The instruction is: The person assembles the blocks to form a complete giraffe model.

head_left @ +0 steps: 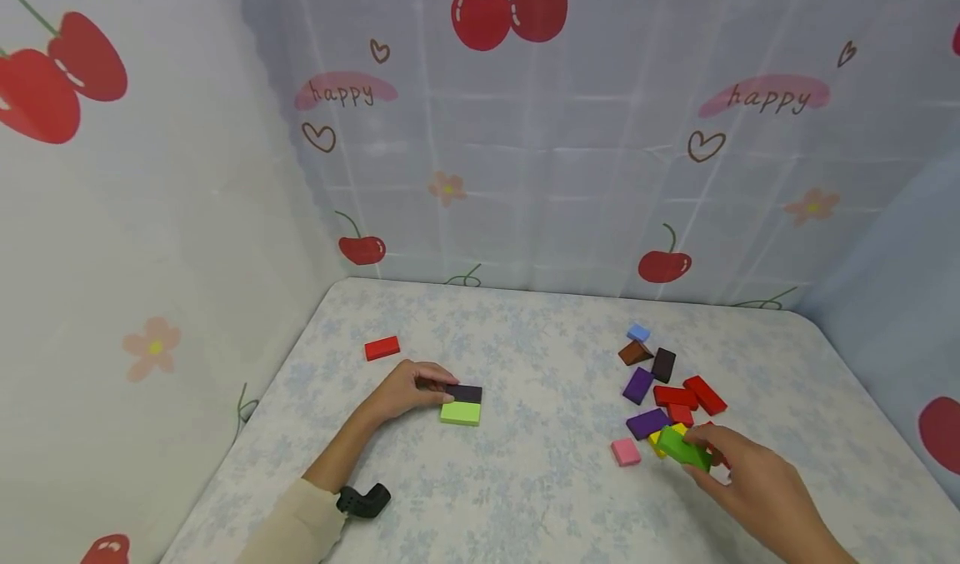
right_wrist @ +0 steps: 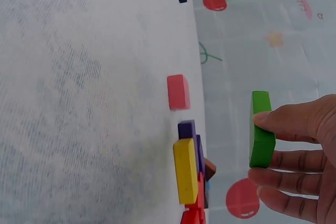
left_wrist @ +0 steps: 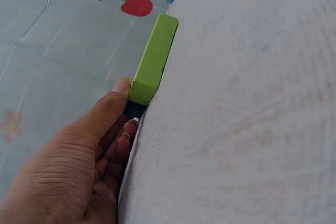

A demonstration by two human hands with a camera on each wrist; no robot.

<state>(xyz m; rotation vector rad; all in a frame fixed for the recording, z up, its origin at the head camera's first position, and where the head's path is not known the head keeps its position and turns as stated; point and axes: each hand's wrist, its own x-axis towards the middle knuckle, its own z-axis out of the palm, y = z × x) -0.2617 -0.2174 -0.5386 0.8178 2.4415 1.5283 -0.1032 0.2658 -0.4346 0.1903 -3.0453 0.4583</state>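
Observation:
My left hand (head_left: 408, 391) pinches the left end of a black block (head_left: 467, 394) that lies flat on the table. Flush along the near side of it is a light green block (head_left: 460, 414), which stands out in the left wrist view just beyond the thumb. Over the pile at the right, my right hand (head_left: 750, 472) holds a green block (head_left: 684, 450) between thumb and fingers. In the right wrist view that green block (right_wrist: 261, 129) is lifted off the table. Below it lies a yellow block (right_wrist: 186, 171), partly hidden in the head view.
Close to the right hand lie red blocks (head_left: 675, 396), purple blocks (head_left: 648, 423) and a pink block (head_left: 626, 452). Farther back are a brown triangular block (head_left: 635, 352), a dark block (head_left: 663, 365) and a blue block (head_left: 638, 332). Another red block (head_left: 382, 348) lies at the far left.

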